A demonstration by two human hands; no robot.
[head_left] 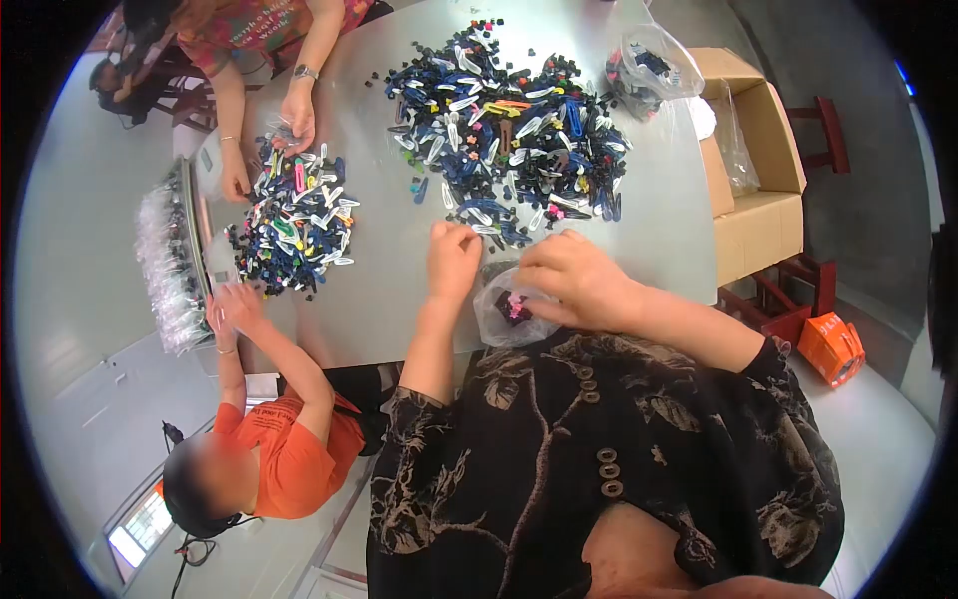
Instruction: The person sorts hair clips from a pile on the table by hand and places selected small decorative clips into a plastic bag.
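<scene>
A large pile of hair clips (519,130), mostly dark blue, black and white with a few bright ones, lies on the table in front of me. At the pile's near edge, my left hand (454,262) is closed with its fingers pinched together; what they hold, if anything, is too small to make out. A clear plastic bag (496,324) with dark and pink pieces inside sits at the table edge against my body. My right hand (579,275) is over its mouth, fingers curled together, and whatever is in them is hidden.
Across the grey table (384,299), two people sit by a smaller clip pile (299,220). A rack of bagged items (165,260) stands at the far left. At the right are a filled plastic bag (654,70), an open cardboard box (758,225) and an orange bag (831,347).
</scene>
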